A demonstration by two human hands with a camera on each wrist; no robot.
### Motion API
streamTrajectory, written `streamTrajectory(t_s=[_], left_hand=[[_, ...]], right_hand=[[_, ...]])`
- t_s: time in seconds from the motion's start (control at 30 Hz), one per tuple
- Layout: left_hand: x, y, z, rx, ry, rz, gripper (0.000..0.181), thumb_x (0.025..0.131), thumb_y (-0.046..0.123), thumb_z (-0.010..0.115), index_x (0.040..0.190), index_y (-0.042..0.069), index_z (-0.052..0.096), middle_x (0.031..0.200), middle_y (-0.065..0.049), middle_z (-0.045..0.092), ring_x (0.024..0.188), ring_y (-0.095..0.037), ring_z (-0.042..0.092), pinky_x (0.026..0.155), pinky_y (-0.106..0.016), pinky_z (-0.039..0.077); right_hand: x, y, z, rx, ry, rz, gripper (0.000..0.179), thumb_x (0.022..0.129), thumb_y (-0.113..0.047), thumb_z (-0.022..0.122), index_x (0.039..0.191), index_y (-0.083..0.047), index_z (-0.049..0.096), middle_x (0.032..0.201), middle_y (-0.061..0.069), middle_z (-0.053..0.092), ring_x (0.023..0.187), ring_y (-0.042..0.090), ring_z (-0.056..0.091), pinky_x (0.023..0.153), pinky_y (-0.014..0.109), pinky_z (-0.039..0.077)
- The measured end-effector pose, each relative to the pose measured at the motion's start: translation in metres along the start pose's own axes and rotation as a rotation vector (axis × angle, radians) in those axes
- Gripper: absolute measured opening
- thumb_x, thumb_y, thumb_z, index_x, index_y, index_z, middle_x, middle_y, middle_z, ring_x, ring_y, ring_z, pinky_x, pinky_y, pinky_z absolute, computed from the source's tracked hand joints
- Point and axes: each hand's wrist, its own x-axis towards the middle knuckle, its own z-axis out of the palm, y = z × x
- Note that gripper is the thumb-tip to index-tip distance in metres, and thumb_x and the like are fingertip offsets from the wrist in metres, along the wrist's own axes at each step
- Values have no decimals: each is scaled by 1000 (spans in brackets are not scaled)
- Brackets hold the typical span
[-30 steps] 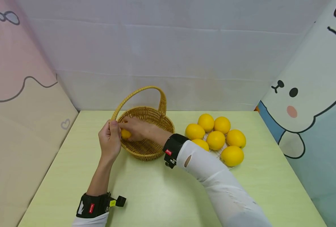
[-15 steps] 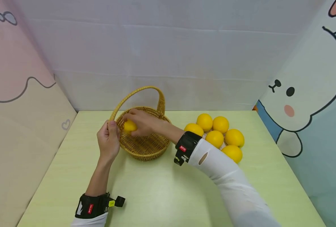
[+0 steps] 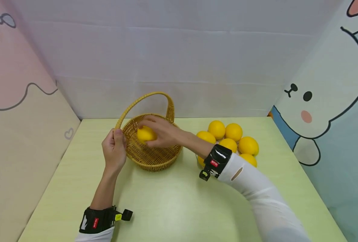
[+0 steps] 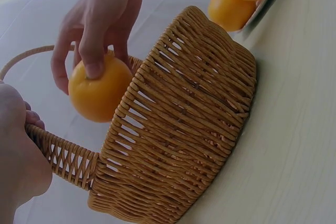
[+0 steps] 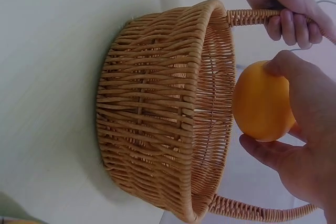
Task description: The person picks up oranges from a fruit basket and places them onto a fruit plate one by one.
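A round woven wicker basket [image 3: 154, 165] with a tall arched handle stands on the table. My left hand [image 3: 114, 149] grips the left side of that handle; the right wrist view shows its fingers [image 5: 294, 29] curled round it. Over the basket's opening, my right hand [image 3: 165, 133] holds an orange [image 3: 146, 134] between thumb and fingers. Both wrist views put this orange [image 5: 264, 102] above the rim, apart from the basket wall. No other fruit shows in the visible part of the basket's inside.
Several more oranges [image 3: 248, 146] sit grouped to the right of the basket, partly hidden by my right forearm. They lie on a plate whose dark edge [image 4: 266, 2] shows in the left wrist view. A pale wall [image 3: 179, 67] rises behind the table [image 3: 166, 201].
My right hand has lifted the orange from the basket's left inner side, up and rightward toward the middle of the opening. My left hand keeps its grip on the handle.
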Motion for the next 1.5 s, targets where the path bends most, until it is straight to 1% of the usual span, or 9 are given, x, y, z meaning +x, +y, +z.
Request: streamTrajectory(t_s=[0.27, 0.37, 0.5, 0.73, 0.87, 1.07, 1.23, 1.33, 1.5], left_hand=[[0, -2, -1, 13, 9, 6, 50, 122, 28, 49, 82, -2, 46, 63, 11, 41, 52, -7, 32, 47, -27, 24], [0, -2, -1, 5, 4, 20, 52, 122, 29, 49, 83, -6, 44, 63, 11, 41, 52, -7, 32, 47, -27, 24], [0, -3, -1, -14, 0, 29, 54, 122, 29, 49, 82, -7, 44, 63, 10, 41, 52, -7, 32, 48, -27, 24], [1, -3, 1, -15, -5, 24, 53, 122, 28, 48, 81, -5, 44, 63, 10, 41, 52, -7, 32, 47, -27, 23], [1, -2, 0, 15, 0, 20, 52, 122, 30, 48, 82, -2, 46, 63, 11, 42, 52, -7, 32, 47, -28, 24], [2, -3, -3, -4, 9, 10, 50, 122, 31, 49, 81, 3, 49, 61, 11, 43, 51, -6, 33, 46, -27, 23], [2, -4, -4, 6, 15, 7, 50, 122, 30, 49, 81, 1, 49, 62, 11, 43, 52, -6, 34, 47, -26, 25], [2, -4, -4, 10, 12, 7, 51, 122, 29, 49, 82, -2, 48, 62, 11, 43, 52, -6, 34, 47, -27, 25], [2, -3, -2, -8, 6, 7, 52, 122, 29, 49, 83, -5, 47, 62, 10, 43, 52, -6, 34, 47, -27, 24]], right_hand=[[-21, -1, -5, 61, 80, -42, 54, 96, -26, 83, 144, -9, 64, 152, 12, 62, 133, 27, 62, 105, 36, 58], [-29, -1, -7, 77, 104, -52, 53, 95, -25, 83, 142, -9, 65, 151, 11, 63, 134, 26, 62, 107, 36, 58], [-42, 0, -11, 104, 126, -49, 52, 95, -23, 84, 141, -8, 65, 151, 11, 63, 137, 28, 63, 109, 39, 59], [-78, 7, -19, 155, 191, -27, 53, 93, -21, 86, 140, -7, 65, 157, 17, 61, 151, 38, 59, 113, 48, 62], [-103, 15, -23, 166, 244, -12, 53, 92, -19, 89, 139, -7, 66, 154, 18, 64, 152, 38, 58, 116, 52, 60], [-138, 21, -30, 164, 287, 67, 53, 90, -17, 91, 138, -10, 67, 156, 14, 64, 143, 35, 64, 108, 50, 61], [-164, 23, -36, 176, 303, 118, 53, 90, -15, 91, 138, -11, 68, 158, 14, 63, 134, 32, 67, 101, 44, 62], [-178, 25, -38, 151, 323, 132, 53, 89, -15, 91, 137, -11, 68, 157, 15, 64, 131, 32, 68, 96, 39, 61], [-201, 27, -40, 117, 357, 133, 53, 87, -14, 93, 135, -10, 70, 154, 16, 66, 130, 32, 69, 96, 34, 63]])
